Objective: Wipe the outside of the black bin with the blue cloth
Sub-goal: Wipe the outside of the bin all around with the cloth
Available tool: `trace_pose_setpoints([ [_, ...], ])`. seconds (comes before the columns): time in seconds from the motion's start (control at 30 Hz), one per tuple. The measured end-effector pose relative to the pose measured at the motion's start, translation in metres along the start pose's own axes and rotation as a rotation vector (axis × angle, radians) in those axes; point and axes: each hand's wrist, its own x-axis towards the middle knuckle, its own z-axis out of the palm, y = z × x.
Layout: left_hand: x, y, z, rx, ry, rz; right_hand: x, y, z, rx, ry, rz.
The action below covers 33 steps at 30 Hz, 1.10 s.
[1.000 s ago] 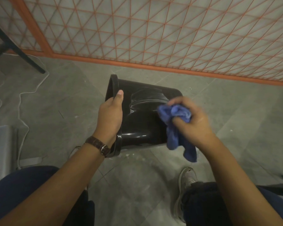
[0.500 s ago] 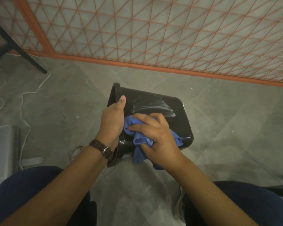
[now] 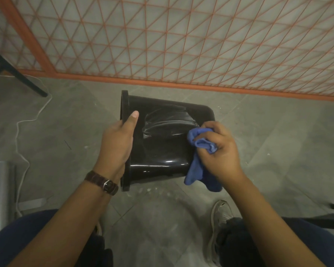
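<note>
grey tiled floor [image 3: 66, 132] fills the lower part of the view, and an orange lattice fence [image 3: 181, 45] closes it at 12 o'clock. a white cable [image 3: 19, 132] lies on the tiles at 9 o'clock, and one shoe [image 3: 220, 214] shows at 5 o'clock.

the black bin [image 3: 162, 151] is in the middle of the view and is turned on its side. its long axis runs from 9 o'clock to 3 o'clock, with the open rim [image 3: 124, 105] at the 9 o'clock end and the closed base at the 3 o'clock end. i cannot tell if it touches the floor or is held above it.

the left hand [image 3: 116, 143], with a brown watch [image 3: 102, 183] on the wrist, grips the rim. the thumb [image 3: 132, 120] lies flat on the outer wall, and the other fingers are hidden, i think inside the mouth. the right hand [image 3: 222, 151] is curled around the bunched blue cloth [image 3: 196, 170] and presses it on the wall near the base, at the 3 o'clock side of the bin. one loose end of the cloth hangs down toward 5 o'clock.

so the right hand is the nearer one to the unwiped wall. i judge the next stroke must go along the long axis, from the base toward the rim at 9 o'clock, while the left hand holds the bin steady or turns it to bring a new side up.
</note>
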Motion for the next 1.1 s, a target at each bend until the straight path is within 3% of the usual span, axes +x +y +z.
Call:
trace_pose_setpoints([
  [0.17, 0.0, 0.011, -0.004, 0.026, -0.08, 0.079, -0.001, 0.0, -0.001, 0.036, 0.165, 0.312],
  [0.3, -0.004, 0.007, -0.004, 0.059, -0.133, 0.095, 0.008, -0.007, -0.003, 0.036, 0.231, 0.413],
  [0.47, -0.023, -0.005, 0.002, 0.004, -0.135, 0.096, 0.022, -0.018, -0.006, 0.157, 0.26, 0.353],
  [0.63, -0.013, -0.001, -0.006, -0.021, -0.079, 0.084, 0.023, -0.03, -0.007, 0.002, -0.021, 0.008],
  [0.77, 0.001, 0.007, -0.013, -0.035, -0.124, 0.112, 0.033, -0.018, -0.032, 0.016, -0.18, -0.052],
  [0.83, 0.004, 0.01, -0.011, -0.058, -0.183, 0.116, 0.035, -0.015, -0.035, -0.003, -0.088, 0.005],
  [0.97, 0.003, 0.01, -0.001, -0.13, -0.271, 0.146, 0.037, -0.022, -0.02, -0.106, 0.334, 0.174],
  [1.03, 0.002, 0.01, 0.001, -0.154, -0.28, 0.178, 0.04, -0.025, -0.014, -0.037, 0.357, 0.249],
  [1.1, 0.003, 0.008, 0.001, -0.153, -0.263, 0.188, 0.039, -0.029, -0.008, 0.082, 0.243, 0.246],
])
